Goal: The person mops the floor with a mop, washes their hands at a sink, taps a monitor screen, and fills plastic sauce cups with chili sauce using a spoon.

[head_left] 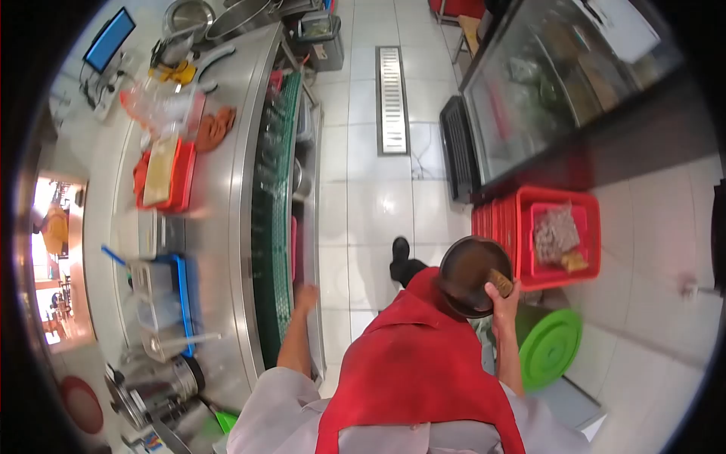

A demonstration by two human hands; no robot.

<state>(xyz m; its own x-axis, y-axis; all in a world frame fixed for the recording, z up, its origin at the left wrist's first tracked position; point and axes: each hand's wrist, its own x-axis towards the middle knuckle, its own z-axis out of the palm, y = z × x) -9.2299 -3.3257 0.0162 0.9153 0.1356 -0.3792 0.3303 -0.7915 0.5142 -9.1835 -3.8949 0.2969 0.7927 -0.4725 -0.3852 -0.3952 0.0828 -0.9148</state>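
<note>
In my right hand [505, 300] is a dark round pan [467, 274], tilted beside my red apron [423, 371]. My fingers close at its right edge, against a brown speckled piece [499, 283] that may be its handle; I cannot tell for sure. My left hand [306, 296] hangs by the shelf edge under the steel counter, apart from the things there. Its fingers are too small and blurred to make out.
Stacked red baskets [560, 195], the top one holding packaged food, stand right of the pan. A green-lidded bin [550, 348] is below them. A glass-door fridge [560, 83] lines the right. Left runs a steel counter [219, 250] with glasses on its green shelf [281, 151]. A drain grate [391, 102] lies ahead.
</note>
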